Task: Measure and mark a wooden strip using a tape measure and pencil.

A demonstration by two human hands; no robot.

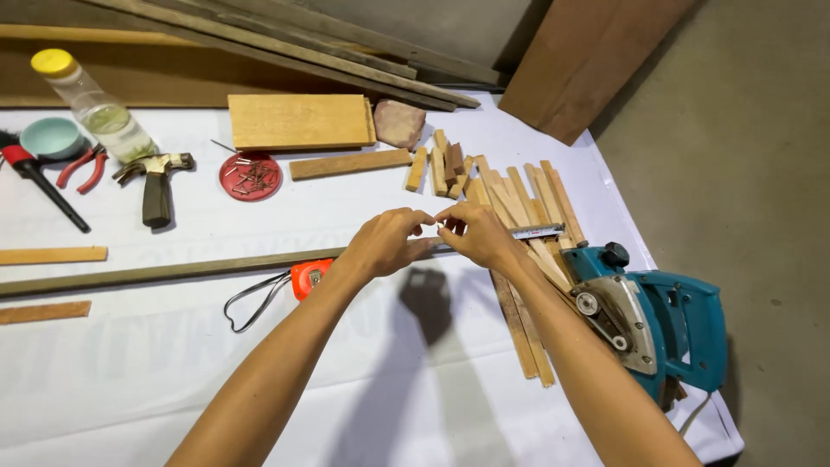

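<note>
My left hand [385, 244] and my right hand [481, 235] meet fingertip to fingertip above the middle of the white-covered table [173, 363]. They pinch together at the right end of a long thin wooden strip [173, 271]. A tape measure blade [540, 232] runs under them and sticks out to the right over a pile of wooden slats [519, 195]. Its orange case [309, 276] lies by my left wrist with a black loop. What exactly sits between the fingertips is hidden.
A teal power saw [661, 320] lies at the table's right edge beside my right forearm. At the back are a wooden board [298, 121], a red lid of nails [251, 175], a hammer [157, 186], red pliers [82, 166], a bottle [95, 108] and a teal bowl [50, 137].
</note>
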